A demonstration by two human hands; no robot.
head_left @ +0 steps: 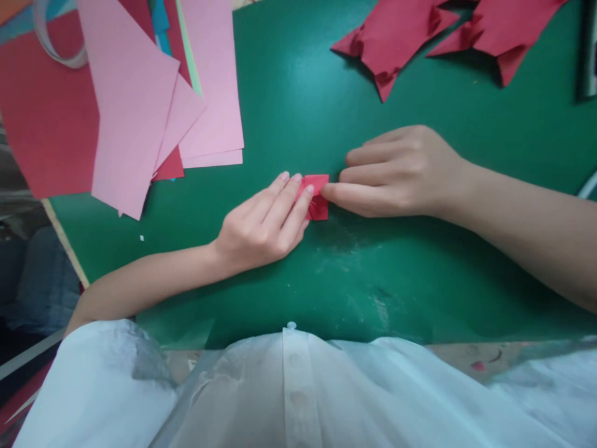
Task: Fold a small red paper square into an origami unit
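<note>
A small folded piece of red paper (318, 194) lies flat on the green mat (289, 106) in the middle of the view. My left hand (263, 221) rests on the mat with its fingertips pressing on the paper's left side. My right hand (396, 174) comes in from the right, and its thumb and forefinger pinch the paper's right edge. Both hands cover part of the paper.
Pink sheets (140, 106) and red sheets (46, 118) overlap at the top left, hanging over the mat's edge. Folded red paper shapes (396, 34) lie at the top right, with another (499, 28) beside them. My white shirt (298, 392) fills the bottom.
</note>
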